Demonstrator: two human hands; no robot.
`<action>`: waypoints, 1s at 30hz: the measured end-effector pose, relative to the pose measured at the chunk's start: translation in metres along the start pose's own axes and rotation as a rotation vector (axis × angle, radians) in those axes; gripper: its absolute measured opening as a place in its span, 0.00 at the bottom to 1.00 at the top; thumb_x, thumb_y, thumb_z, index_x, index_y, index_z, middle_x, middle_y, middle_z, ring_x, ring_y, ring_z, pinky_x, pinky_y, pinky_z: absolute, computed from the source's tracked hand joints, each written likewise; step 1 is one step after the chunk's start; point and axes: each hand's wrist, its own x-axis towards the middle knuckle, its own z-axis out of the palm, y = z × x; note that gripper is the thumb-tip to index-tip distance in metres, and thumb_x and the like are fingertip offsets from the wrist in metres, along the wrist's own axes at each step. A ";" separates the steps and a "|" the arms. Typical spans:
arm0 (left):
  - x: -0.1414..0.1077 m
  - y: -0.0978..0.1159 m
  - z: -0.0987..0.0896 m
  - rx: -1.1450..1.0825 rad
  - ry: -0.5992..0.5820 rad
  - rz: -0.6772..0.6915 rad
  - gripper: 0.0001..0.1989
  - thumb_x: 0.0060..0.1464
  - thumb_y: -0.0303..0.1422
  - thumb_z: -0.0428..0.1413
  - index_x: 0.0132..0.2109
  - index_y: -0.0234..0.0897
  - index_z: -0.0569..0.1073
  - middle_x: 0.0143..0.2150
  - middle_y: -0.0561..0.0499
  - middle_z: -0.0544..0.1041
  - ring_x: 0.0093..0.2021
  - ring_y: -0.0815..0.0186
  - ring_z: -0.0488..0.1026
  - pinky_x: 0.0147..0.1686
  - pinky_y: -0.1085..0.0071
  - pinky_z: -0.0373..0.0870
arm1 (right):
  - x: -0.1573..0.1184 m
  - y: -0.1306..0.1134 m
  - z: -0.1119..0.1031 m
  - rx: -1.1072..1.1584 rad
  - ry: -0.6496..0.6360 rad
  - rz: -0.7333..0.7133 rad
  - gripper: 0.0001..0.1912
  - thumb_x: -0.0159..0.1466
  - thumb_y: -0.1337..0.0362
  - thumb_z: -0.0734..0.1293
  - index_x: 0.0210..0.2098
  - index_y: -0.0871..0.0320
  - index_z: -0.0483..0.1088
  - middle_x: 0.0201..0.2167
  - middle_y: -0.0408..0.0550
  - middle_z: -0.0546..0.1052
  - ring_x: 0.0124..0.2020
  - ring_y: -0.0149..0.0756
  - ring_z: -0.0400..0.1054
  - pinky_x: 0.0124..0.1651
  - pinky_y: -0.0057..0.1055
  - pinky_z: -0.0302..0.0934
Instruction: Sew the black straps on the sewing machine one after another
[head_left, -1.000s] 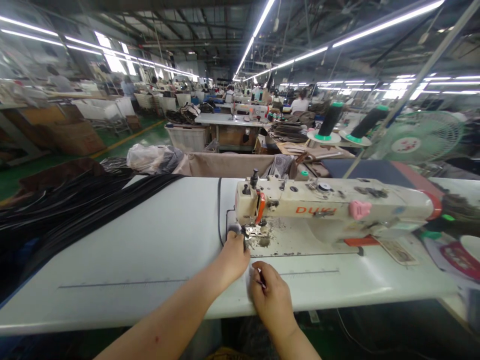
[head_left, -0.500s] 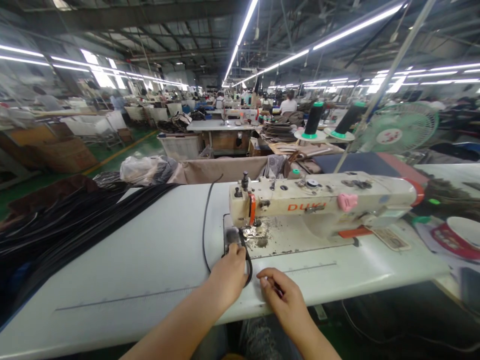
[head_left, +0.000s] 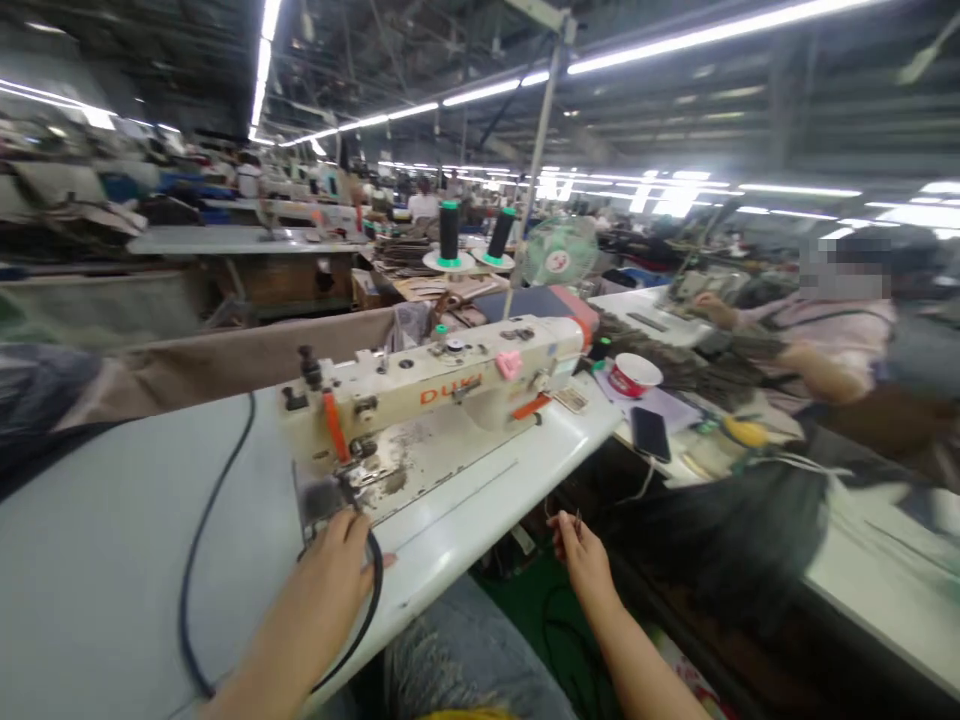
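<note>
My left hand (head_left: 334, 560) lies on the sewing machine bed in front of the needle area, fingers bent over a thin black cord (head_left: 373, 590). The cord loops past my thumb, and a long length (head_left: 191, 580) curves over the table to the left. The white sewing machine (head_left: 420, 385) with an orange lever stands just beyond this hand. Past the table's front edge, my right hand (head_left: 581, 550) hangs over the gap on the right with fingers pinched together. Something small and dark shows at its fingertips, too unclear to name.
Right of the machine are a red and white bowl (head_left: 634, 375) and a phone (head_left: 650, 433) with a cable. A co-worker (head_left: 825, 340) sits at the right. Dark fabric (head_left: 720, 530) hangs off the neighbouring table. Thread cones (head_left: 448, 235) and a fan (head_left: 561, 252) stand behind.
The view has turned to the right. My right hand has moved from the table beside my left hand out past the front edge. My left hand stays at the cord by the needle area.
</note>
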 end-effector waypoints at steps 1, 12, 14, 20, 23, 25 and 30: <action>0.000 -0.005 0.006 0.017 0.021 0.029 0.19 0.68 0.39 0.48 0.57 0.32 0.72 0.62 0.33 0.70 0.59 0.47 0.74 0.59 0.51 0.73 | 0.006 0.008 -0.013 -0.027 0.054 0.032 0.35 0.63 0.30 0.59 0.32 0.58 0.75 0.21 0.43 0.71 0.23 0.38 0.68 0.26 0.33 0.62; -0.001 -0.023 0.027 0.044 0.149 0.183 0.20 0.67 0.40 0.45 0.56 0.33 0.72 0.58 0.34 0.74 0.61 0.47 0.73 0.62 0.52 0.71 | 0.032 0.038 -0.137 -0.423 0.531 0.298 0.14 0.72 0.54 0.67 0.46 0.59 0.74 0.42 0.46 0.79 0.43 0.37 0.74 0.49 0.40 0.70; 0.000 -0.026 0.030 0.038 0.152 0.205 0.20 0.67 0.40 0.45 0.54 0.31 0.73 0.57 0.33 0.75 0.61 0.46 0.72 0.63 0.51 0.69 | 0.032 0.035 -0.149 -0.499 0.625 0.348 0.16 0.72 0.54 0.66 0.51 0.58 0.72 0.48 0.50 0.77 0.46 0.40 0.74 0.52 0.43 0.69; 0.000 -0.030 0.033 -0.001 0.160 0.170 0.21 0.67 0.42 0.46 0.56 0.33 0.71 0.59 0.33 0.73 0.60 0.49 0.74 0.60 0.53 0.71 | 0.036 0.016 -0.174 -0.708 0.745 0.416 0.23 0.71 0.52 0.63 0.60 0.58 0.66 0.60 0.63 0.68 0.54 0.55 0.73 0.51 0.47 0.67; 0.000 -0.028 0.028 -0.004 0.146 0.157 0.21 0.67 0.42 0.45 0.55 0.32 0.71 0.59 0.32 0.73 0.58 0.48 0.75 0.59 0.52 0.72 | 0.042 0.010 -0.186 -0.766 0.760 0.457 0.24 0.72 0.54 0.62 0.62 0.61 0.63 0.61 0.65 0.68 0.56 0.55 0.71 0.53 0.49 0.67; 0.001 -0.026 0.024 -0.006 0.144 0.160 0.21 0.67 0.42 0.44 0.53 0.32 0.72 0.58 0.32 0.74 0.58 0.47 0.75 0.60 0.52 0.71 | 0.046 0.008 -0.194 -0.783 0.740 0.506 0.23 0.73 0.55 0.62 0.62 0.61 0.63 0.60 0.62 0.69 0.56 0.52 0.71 0.54 0.50 0.68; 0.001 -0.024 0.017 -0.010 0.157 0.168 0.19 0.64 0.41 0.46 0.52 0.34 0.74 0.55 0.35 0.76 0.57 0.47 0.74 0.59 0.52 0.72 | 0.055 0.007 -0.209 -0.781 0.659 0.596 0.22 0.72 0.54 0.66 0.61 0.58 0.66 0.58 0.55 0.73 0.55 0.46 0.71 0.57 0.50 0.68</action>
